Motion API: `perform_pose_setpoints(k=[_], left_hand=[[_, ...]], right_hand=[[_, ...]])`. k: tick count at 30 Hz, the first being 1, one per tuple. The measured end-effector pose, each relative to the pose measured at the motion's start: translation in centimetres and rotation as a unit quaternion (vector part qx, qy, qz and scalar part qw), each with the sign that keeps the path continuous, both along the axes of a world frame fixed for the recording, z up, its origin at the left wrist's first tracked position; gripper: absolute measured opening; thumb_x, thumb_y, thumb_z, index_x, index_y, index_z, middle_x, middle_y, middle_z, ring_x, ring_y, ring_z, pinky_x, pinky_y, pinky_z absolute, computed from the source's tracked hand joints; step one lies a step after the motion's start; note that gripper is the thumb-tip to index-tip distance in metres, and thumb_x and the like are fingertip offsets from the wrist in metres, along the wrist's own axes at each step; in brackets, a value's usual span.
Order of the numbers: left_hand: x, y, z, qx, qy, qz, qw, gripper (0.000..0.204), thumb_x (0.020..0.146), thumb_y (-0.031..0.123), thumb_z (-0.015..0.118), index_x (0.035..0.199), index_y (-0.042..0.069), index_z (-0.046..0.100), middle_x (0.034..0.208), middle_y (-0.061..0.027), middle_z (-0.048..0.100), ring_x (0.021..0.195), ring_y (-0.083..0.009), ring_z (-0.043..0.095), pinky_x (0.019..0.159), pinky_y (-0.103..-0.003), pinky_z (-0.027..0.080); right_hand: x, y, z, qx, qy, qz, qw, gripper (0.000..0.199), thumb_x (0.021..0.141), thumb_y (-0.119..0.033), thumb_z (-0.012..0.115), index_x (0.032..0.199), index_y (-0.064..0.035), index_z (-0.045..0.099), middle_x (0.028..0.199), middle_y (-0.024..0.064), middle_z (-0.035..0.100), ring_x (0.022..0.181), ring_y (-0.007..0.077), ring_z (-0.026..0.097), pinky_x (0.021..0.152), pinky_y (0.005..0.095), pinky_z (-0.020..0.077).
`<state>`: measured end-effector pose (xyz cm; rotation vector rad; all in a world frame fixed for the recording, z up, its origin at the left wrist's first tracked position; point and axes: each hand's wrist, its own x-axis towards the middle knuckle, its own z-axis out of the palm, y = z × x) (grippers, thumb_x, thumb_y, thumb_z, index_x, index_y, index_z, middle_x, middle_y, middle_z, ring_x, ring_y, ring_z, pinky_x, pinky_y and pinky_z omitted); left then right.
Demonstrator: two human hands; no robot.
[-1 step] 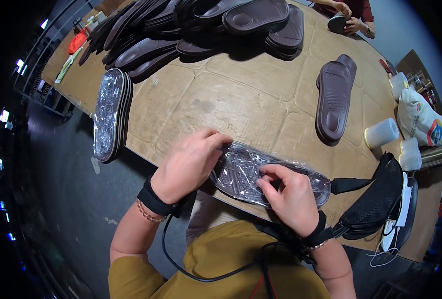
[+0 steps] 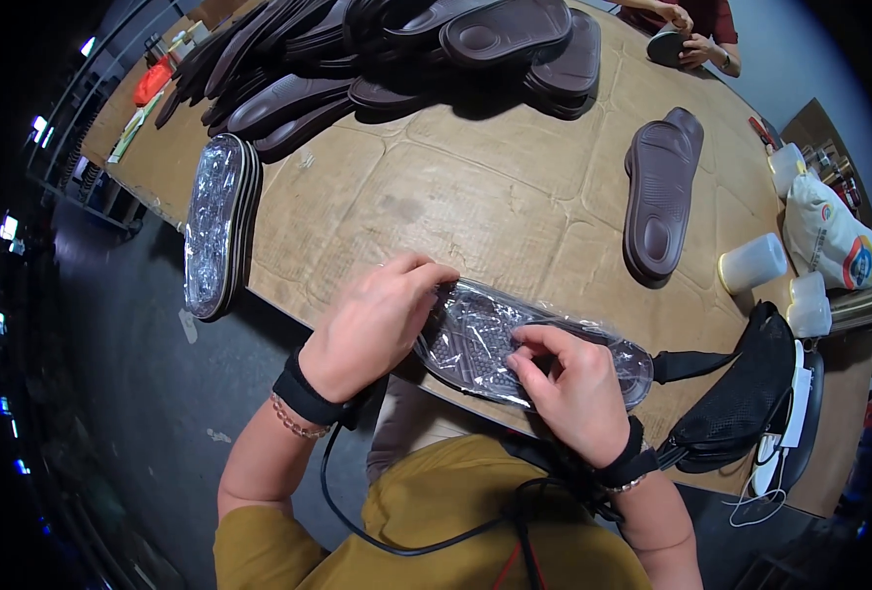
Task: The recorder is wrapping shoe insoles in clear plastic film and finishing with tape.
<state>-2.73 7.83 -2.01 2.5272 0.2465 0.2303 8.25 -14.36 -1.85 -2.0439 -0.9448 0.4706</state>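
Note:
A dark brown shoe sole (image 2: 475, 349) in clear plastic film lies at the table's near edge, tread side up. My left hand (image 2: 372, 320) is closed on its left end, with the fingers curled over the far edge. Over the middle of the sole, my right hand (image 2: 578, 393) is closed in a pinch at the film, thumb and forefinger almost together. How much film lies between those fingertips is hard to see. Another stack of film-covered soles (image 2: 214, 226) rests at the table's left edge.
Brown soles (image 2: 505, 34) are heaped at the far left, and a pair of soles (image 2: 662, 197) lies to the right. Plastic cups (image 2: 751, 264), a white bag (image 2: 829, 231) and a black mesh pouch (image 2: 741, 393) line the right side. Across the table a co-worker's hands (image 2: 696, 49) hold a sole.

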Motion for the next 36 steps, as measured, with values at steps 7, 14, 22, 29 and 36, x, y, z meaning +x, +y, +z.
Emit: perform_pose_setpoints(k=[7, 14, 22, 29, 36], left_hand=[[0.2, 0.4, -1.2, 0.005, -0.039, -0.001, 0.999, 0.027, 0.095, -0.003, 0.063, 0.120, 0.001, 0.073, 0.116, -0.0152, 0.073, 0.105, -0.0367, 0.071, 0.091, -0.040, 0.057], [0.1, 0.1, -1.4, 0.024, -0.040, 0.015, 0.999, 0.027, 0.094, -0.003, 0.064, 0.119, 0.000, 0.074, 0.115, -0.0162, 0.074, 0.104, -0.0368, 0.072, 0.091, -0.040, 0.058], [0.1, 0.0, -1.4, 0.020, -0.037, 0.026, 0.999, 0.028, 0.093, -0.004, 0.064, 0.119, 0.000, 0.075, 0.116, -0.0157, 0.074, 0.104, -0.0363, 0.072, 0.091, -0.040, 0.058], [0.0, 0.2, -1.7, 0.014, -0.043, 0.024, 0.999, 0.028, 0.093, -0.005, 0.064, 0.119, 0.000, 0.075, 0.115, -0.0155, 0.074, 0.104, -0.0358, 0.072, 0.091, -0.040, 0.058], [-0.1, 0.5, -1.8, -0.004, -0.056, 0.015, 0.998, 0.028, 0.093, -0.007, 0.063, 0.118, -0.001, 0.074, 0.114, -0.0156, 0.074, 0.104, -0.0362, 0.071, 0.092, -0.040, 0.057]], right_hand=[[0.1, -0.1, -0.4, 0.028, 0.017, 0.002, 0.999, 0.022, 0.088, -0.005, 0.077, 0.109, 0.0024, 0.076, 0.103, 0.0187, 0.077, 0.084, 0.0328, 0.076, 0.078, 0.0377, 0.0600], [-0.1, -0.2, -0.7, 0.063, 0.010, 0.007, 0.998, 0.013, 0.087, -0.004, 0.077, 0.100, -0.0004, 0.078, 0.120, 0.0209, 0.076, 0.107, 0.0359, 0.076, 0.094, 0.0388, 0.0592], [-0.3, -0.5, -0.6, 0.079, -0.035, 0.037, 0.996, 0.013, 0.083, -0.003, 0.079, 0.097, -0.0022, 0.078, 0.125, 0.0226, 0.075, 0.118, 0.0410, 0.071, 0.101, 0.0422, 0.0569], [-0.4, -0.7, -0.6, 0.094, -0.031, 0.080, 0.992, 0.015, 0.081, -0.003, 0.079, 0.096, -0.0046, 0.078, 0.138, 0.0202, 0.069, 0.126, 0.0384, 0.067, 0.106, 0.0425, 0.0547], [-0.3, -0.8, -0.4, 0.099, -0.098, 0.092, 0.986, 0.017, 0.079, -0.002, 0.078, 0.096, -0.0042, 0.078, 0.141, 0.0202, 0.066, 0.128, 0.0381, 0.066, 0.108, 0.0434, 0.0527]])
